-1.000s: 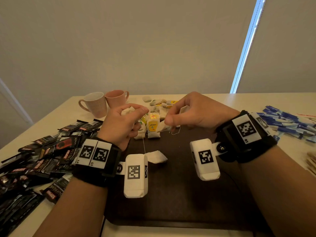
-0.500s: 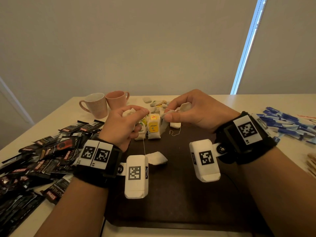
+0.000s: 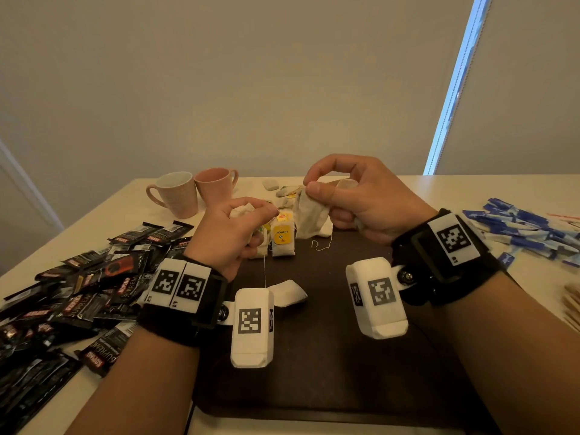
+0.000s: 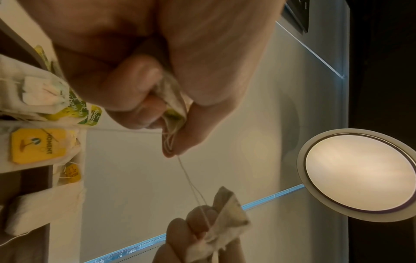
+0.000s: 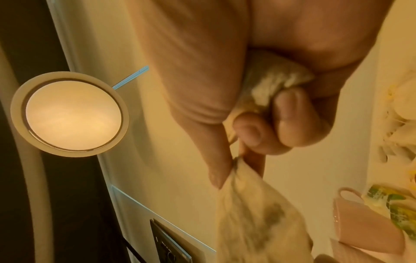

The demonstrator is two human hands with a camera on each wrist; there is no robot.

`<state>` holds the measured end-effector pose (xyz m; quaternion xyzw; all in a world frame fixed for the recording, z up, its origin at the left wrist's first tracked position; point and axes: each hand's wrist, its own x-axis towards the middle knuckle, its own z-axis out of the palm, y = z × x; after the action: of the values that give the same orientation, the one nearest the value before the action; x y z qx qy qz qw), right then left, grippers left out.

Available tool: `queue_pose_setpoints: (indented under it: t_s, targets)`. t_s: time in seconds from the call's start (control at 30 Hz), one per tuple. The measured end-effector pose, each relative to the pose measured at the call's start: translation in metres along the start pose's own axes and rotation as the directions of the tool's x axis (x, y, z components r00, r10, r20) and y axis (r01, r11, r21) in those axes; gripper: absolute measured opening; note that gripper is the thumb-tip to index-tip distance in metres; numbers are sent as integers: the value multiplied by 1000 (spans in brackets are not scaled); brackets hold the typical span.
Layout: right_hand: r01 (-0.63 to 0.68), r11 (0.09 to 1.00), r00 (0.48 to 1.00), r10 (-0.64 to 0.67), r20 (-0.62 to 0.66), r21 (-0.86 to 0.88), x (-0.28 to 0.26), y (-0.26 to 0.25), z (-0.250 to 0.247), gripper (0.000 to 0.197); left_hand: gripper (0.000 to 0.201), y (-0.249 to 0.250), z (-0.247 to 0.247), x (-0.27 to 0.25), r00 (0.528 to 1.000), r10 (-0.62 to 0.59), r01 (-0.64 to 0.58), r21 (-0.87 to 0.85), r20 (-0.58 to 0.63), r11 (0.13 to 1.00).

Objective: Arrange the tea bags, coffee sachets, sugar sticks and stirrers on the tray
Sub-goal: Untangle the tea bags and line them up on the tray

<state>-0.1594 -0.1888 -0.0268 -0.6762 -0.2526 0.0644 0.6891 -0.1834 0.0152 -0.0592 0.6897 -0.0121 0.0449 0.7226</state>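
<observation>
The left hand (image 3: 233,229) hovers over the far left part of the dark brown rectangular tray (image 3: 329,356), its fingers (image 4: 139,99) curled round a crumpled white tea bag (image 4: 172,96) and pinching the thin white string (image 4: 191,183) that runs out from it. The right hand (image 3: 361,196) is raised just beyond the tray's far edge; its thumb and forefinger pinch the top corner of a pale paper tea bag (image 3: 310,215) that hangs down from them, while the remaining fingers (image 5: 292,117) clench a second bunched tea bag (image 5: 274,80) against the palm. In the left wrist view the string leads from the left fingers across to the right fingers.

Just below and between the two hands, a tea bag with a yellow tag (image 3: 283,235) stands on the tray's far edge beside others. Nearer than the left fingers, a flat white tea bag (image 3: 288,292) lies on the tray. Left of the left hand, black coffee sachets (image 3: 78,296) are heaped on the pale desk (image 3: 455,189); right of the right hand lie blue and white sugar sticks (image 3: 521,233). Beyond the left fingers stand a white mug (image 3: 175,194) and a pink mug (image 3: 215,185).
</observation>
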Motion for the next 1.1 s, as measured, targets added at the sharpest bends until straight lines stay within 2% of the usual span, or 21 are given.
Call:
queue_pose_setpoints:
  t_s: [0.07, 0.17, 0.27, 0.3, 0.43, 0.5, 0.63, 0.73, 0.9, 1.0, 1.1]
  targets:
    - [1, 999, 998, 2, -60, 50, 1, 2, 1, 5, 4, 0, -1, -1, 1000, -5, 5, 11, 15, 1000]
    - [0, 997, 989, 11, -146, 79, 2, 3, 2, 14, 3, 1, -1, -1, 999, -5, 4, 28, 33, 1000]
    - [6, 991, 978, 23, -209, 135, 1, 1, 2, 14, 3, 1, 0, -1, 999, -4, 3, 36, 34, 999]
    - [7, 989, 976, 25, -214, 150, 1, 0, 1, 14, 3, 1, 0, -1, 999, -7, 6, 36, 33, 999]
    - [-1, 991, 988, 22, -151, 136, 2, 1, -2, 35, 4, 2, 1, -2, 999, -15, 14, 27, 33, 1000]
    - [-16, 994, 989, 31, -143, 106, 3, 1, -2, 31, 4, 2, 1, -2, 999, -19, 18, 23, 32, 1000]
    - [-35, 999, 981, 37, -189, 17, 4, 2, 0, 10, 8, 2, 0, -2, 999, -30, 29, 27, 39, 999]
    - [-21, 997, 970, 38, -242, 73, 5, 1, 1, 15, 14, 1, -1, -1, 999, -32, 30, 59, 39, 998]
    - [-13, 990, 950, 56, -308, 140, 6, 0, 0, 19, 4, 0, -1, -2, 995, -46, 36, 115, 87, 993]
    - [-60, 994, 929, 88, -360, 90, 6, 1, -1, 15, 7, 1, -1, -3, 992, -54, 41, 109, 110, 993]
    - [-109, 994, 910, 104, -402, 11, 5, 2, -1, 16, 20, 3, 0, -5, 992, -39, 27, 96, 122, 995]
